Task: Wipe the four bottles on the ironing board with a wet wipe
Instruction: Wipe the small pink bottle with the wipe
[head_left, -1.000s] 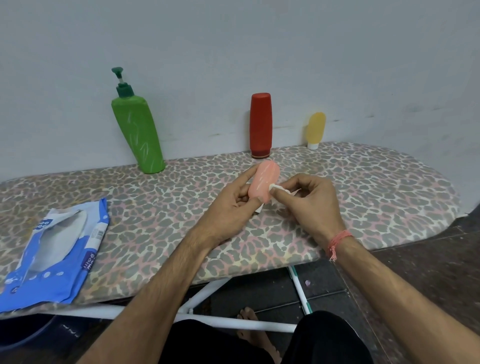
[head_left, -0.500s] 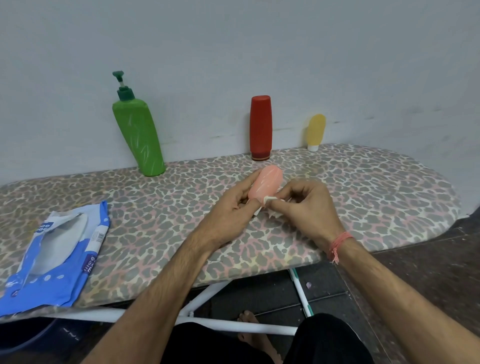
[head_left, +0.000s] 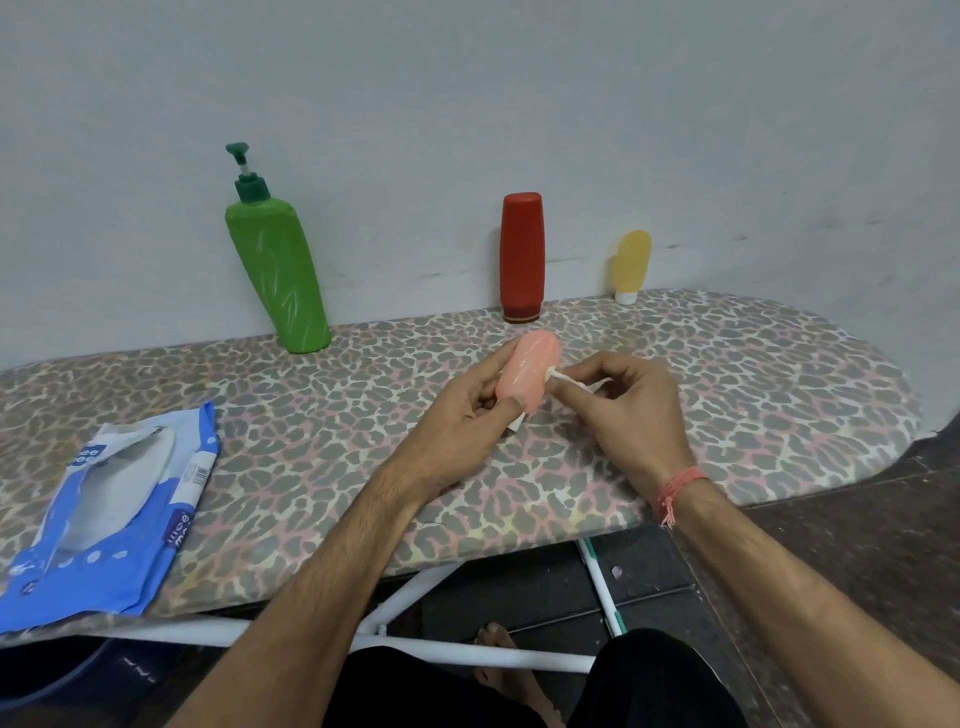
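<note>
My left hand (head_left: 457, 421) grips a small pink bottle (head_left: 527, 371) tilted above the middle of the leopard-print ironing board (head_left: 311, 447). My right hand (head_left: 628, 410) pinches a white wet wipe (head_left: 569, 378) and presses it against the pink bottle's right side. Along the wall at the back stand a tall green pump bottle (head_left: 278, 265), a red bottle (head_left: 522, 257) and a small yellow bottle (head_left: 632, 265) on its white cap.
A blue and white wet wipe pack (head_left: 111, 514) lies open at the board's near left edge. White board legs (head_left: 467, 654) and my bare foot (head_left: 498, 644) show below on the dark floor. A grey wall stands right behind the bottles.
The right hand's wipe has shifted along the pink bottle's side, down and then back up. The left hand keeps its hold on the bottle; the view has drifted slightly.
</note>
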